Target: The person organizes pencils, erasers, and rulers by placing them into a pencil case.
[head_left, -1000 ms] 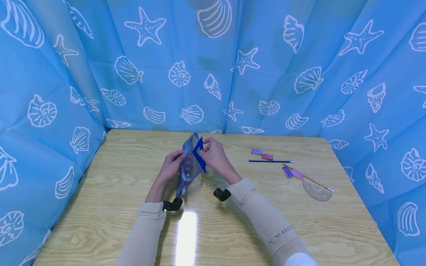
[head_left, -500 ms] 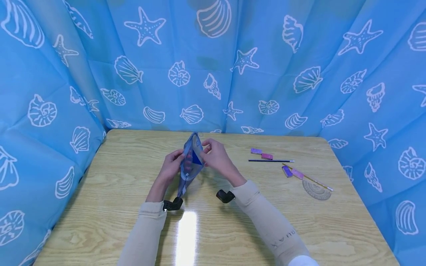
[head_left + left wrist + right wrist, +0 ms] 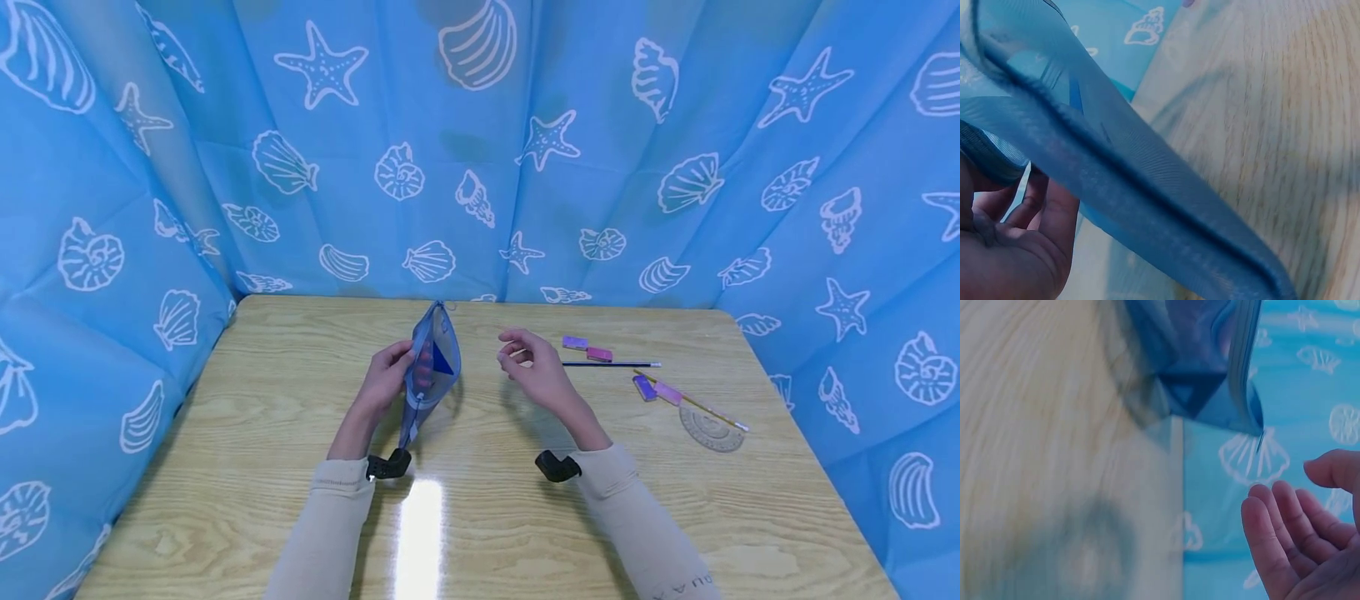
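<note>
My left hand (image 3: 385,377) grips the near-left edge of a blue mesh zip pouch (image 3: 450,387), which stands upright with its mouth spread apart. Inside it lies a dark blue set square (image 3: 442,360), also showing through the mesh as a blue triangle (image 3: 1192,390) in the right wrist view. Reddish shapes show faintly through its left side. In the left wrist view, the pouch (image 3: 1166,194) hides part of the left fingers (image 3: 1057,215). To the right of the pouch, my right hand (image 3: 538,371) hovers over the table with nothing in it, fingers loosely bent.
On the right half of the table (image 3: 600,517) lie a lilac eraser (image 3: 575,342), a pink eraser (image 3: 599,355), a dark pencil (image 3: 618,364), a yellow pencil (image 3: 708,411), a purple eraser (image 3: 644,387), a pale pink eraser (image 3: 667,393) and a clear protractor (image 3: 711,430). A blue shell-print curtain (image 3: 480,200) surrounds the table.
The right hand lowered the set square into the pouch, let go and moved right, away from the pouch. The left hand has kept its grip on the pouch.
</note>
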Demonstrator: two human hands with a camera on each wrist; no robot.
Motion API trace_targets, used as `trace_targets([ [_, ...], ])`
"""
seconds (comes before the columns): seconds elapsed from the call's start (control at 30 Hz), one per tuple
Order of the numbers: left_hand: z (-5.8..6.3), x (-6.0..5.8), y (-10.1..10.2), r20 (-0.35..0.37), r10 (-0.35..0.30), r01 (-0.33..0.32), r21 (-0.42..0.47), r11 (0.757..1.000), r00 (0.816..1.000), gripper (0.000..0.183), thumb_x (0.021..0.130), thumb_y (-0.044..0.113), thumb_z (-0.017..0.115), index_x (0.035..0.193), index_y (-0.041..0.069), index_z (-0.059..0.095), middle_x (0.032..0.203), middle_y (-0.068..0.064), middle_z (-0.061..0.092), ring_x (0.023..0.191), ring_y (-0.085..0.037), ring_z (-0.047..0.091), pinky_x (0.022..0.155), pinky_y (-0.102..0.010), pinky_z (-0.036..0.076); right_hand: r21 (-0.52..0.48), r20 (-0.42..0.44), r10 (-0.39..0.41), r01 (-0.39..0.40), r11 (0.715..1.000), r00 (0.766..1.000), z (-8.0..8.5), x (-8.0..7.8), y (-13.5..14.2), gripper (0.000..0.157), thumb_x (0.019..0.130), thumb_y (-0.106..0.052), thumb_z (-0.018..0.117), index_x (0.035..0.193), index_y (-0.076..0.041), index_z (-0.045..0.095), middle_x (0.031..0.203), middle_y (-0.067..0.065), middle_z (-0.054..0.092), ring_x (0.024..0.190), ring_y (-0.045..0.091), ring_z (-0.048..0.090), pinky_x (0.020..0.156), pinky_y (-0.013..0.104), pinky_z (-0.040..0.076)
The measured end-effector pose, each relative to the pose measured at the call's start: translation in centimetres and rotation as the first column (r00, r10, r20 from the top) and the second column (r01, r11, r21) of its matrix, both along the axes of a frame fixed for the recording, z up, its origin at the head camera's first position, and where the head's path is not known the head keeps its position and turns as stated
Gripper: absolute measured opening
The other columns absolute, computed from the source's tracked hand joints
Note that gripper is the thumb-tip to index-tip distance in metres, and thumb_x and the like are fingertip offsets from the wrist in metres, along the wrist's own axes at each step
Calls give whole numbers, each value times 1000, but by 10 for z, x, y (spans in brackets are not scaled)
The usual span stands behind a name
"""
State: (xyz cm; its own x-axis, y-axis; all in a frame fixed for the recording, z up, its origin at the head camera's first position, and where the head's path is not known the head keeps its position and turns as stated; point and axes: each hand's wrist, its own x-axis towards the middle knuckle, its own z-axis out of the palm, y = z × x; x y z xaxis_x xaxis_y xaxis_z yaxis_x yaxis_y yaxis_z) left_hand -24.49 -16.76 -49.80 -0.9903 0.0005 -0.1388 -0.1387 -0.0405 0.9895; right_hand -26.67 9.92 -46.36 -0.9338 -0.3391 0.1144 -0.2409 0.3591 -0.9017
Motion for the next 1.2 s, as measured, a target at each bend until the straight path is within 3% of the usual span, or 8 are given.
trace_targets([
  [0.23,-1,1,-1,-5,-6,6,38,999,1000,35,111,10,39,136,-7,55,107,-11,67,81,-11,67,73,-27,59,-14,-7,4,-4,1000,1000,-16,-2,30,33,102,-11,61,133,-1,60,116,22,67,103,30,66,83,24,54],
  [0.47,-4,0,-3,-7,-9,9,93,996,1000,35,110,9,39,135,-9,54,101,-3,68,81,-11,68,74,-28,59,-27,-13,36,-37,999,999,-27,-5,53,39,104,-11,59,138,6,54,125,29,64,116,38,62,93,25,51],
  [0.73,-7,0,-5,-4,-6,7,104,995,1000,35,110,10,39,135,-10,54,104,-4,68,83,-12,68,75,-28,59,5,-17,70,-70,998,997,-41,-14,86,36,101,-1,58,134,12,53,124,32,62,116,44,60,93,22,50],
  [0.9,-7,1,-5,2,-9,9,95,995,1000,35,110,10,38,136,-9,53,106,-5,68,85,-12,68,76,-28,59,13,-48,44,-44,999,998,-47,-15,106,34,99,2,61,131,13,56,120,32,63,110,46,62,88,18,51],
  [1.2,-11,0,-3,4,-17,16,150,989,1000,35,110,9,38,135,-9,53,101,0,68,84,-12,67,76,-28,59,70,-52,-44,47,996,998,-54,-15,143,34,99,-2,62,131,11,59,117,31,65,105,38,64,85,17,52],
])
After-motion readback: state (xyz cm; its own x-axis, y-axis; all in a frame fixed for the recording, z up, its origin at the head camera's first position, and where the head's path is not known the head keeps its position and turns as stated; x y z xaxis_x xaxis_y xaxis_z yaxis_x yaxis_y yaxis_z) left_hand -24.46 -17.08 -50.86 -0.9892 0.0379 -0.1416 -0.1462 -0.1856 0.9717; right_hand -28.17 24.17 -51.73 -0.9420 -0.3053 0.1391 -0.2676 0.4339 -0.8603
